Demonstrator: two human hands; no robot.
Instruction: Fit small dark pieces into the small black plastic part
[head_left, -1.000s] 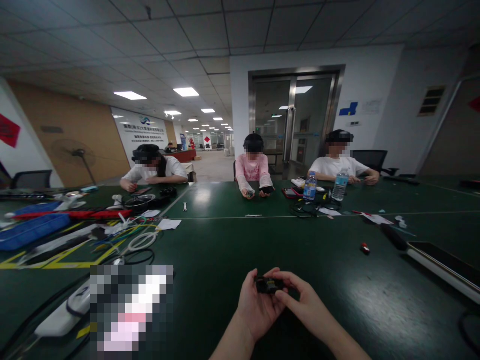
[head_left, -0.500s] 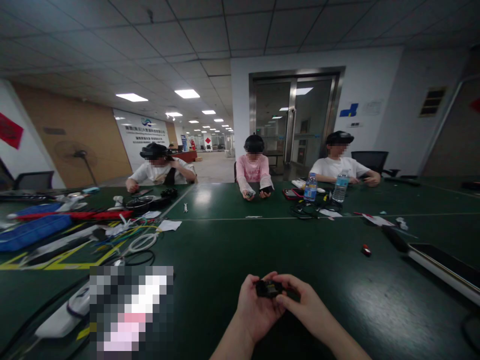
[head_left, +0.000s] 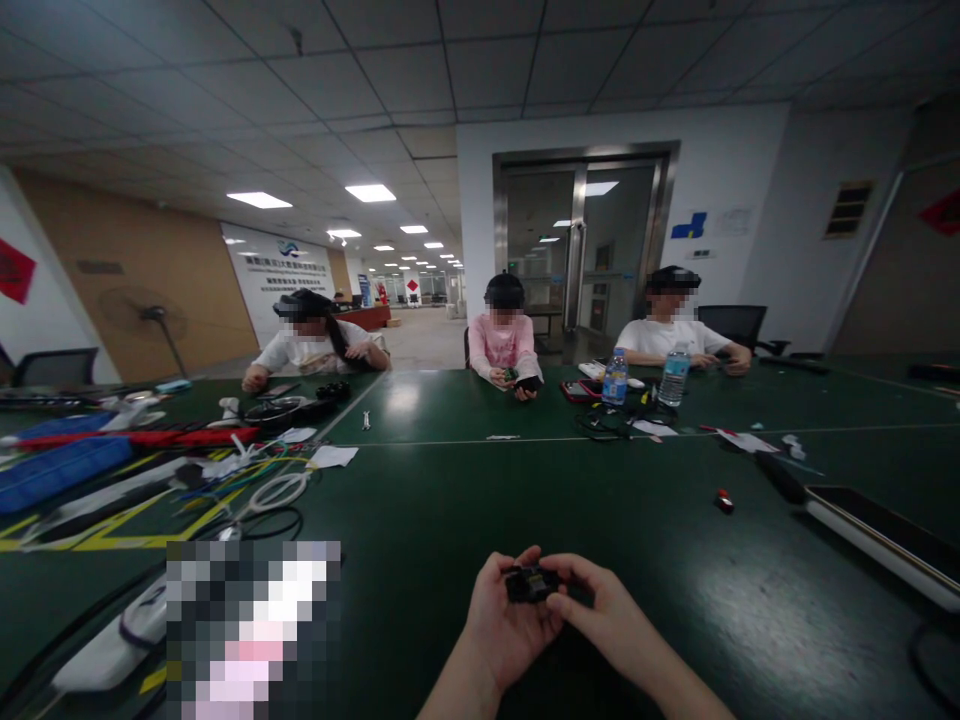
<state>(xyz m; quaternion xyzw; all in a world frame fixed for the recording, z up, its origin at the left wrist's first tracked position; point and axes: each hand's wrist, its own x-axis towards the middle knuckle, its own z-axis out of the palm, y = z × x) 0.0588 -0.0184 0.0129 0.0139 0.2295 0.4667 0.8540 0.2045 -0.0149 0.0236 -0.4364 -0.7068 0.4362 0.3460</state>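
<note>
A small black device (head_left: pixel 532 584) is held between both hands above the green table, near its front edge. My left hand (head_left: pixel 504 622) is turned palm up with its fingers curled round the left side of the device. From the right, my right hand (head_left: pixel 592 600) pinches the other end between thumb and fingers. Some yellowish and grey detail shows on the upper face of the device, too small to make out.
On the green table (head_left: pixel 420 500), a white power strip (head_left: pixel 112 640), cables and blue trays (head_left: pixel 67 475) lie at left. A small red object (head_left: pixel 724 500) and a white-edged device (head_left: pixel 885 540) are at right. Three people sit across, near two bottles (head_left: pixel 615 380).
The view has shifted slightly. Both hands still hold the black device, with little change in grip. The person in pink opposite has brought their hands closer together.
</note>
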